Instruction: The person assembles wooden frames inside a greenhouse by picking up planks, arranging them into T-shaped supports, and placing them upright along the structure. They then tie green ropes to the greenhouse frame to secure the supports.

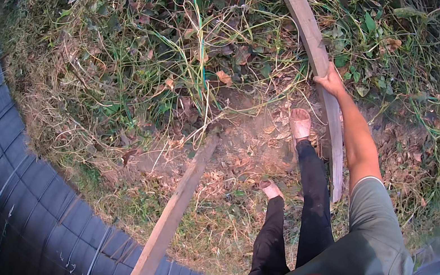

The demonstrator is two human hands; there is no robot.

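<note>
My right hand (pixel 330 81) is closed around a long, weathered wooden beam (pixel 305 22) to my right. The beam runs from the far edge of the view down past my right foot, and its near end (pixel 338 191) shows beside my leg. My right arm reaches forward, slightly bent. Front left, a second squared timber post (pixel 167 219) rises from the soil toward the lower left; neither hand touches it. My left hand is out of view.
Tangled vines (pixel 174 59) and dry leaves cover the ground ahead. My shoes (pixel 300 120) stand on a strip of bare soil (pixel 248 133). A dark mesh or sheet wall with grid lines (pixel 10 140) curves along the left. A thin green-blue string (pixel 202 55) hangs among the vines.
</note>
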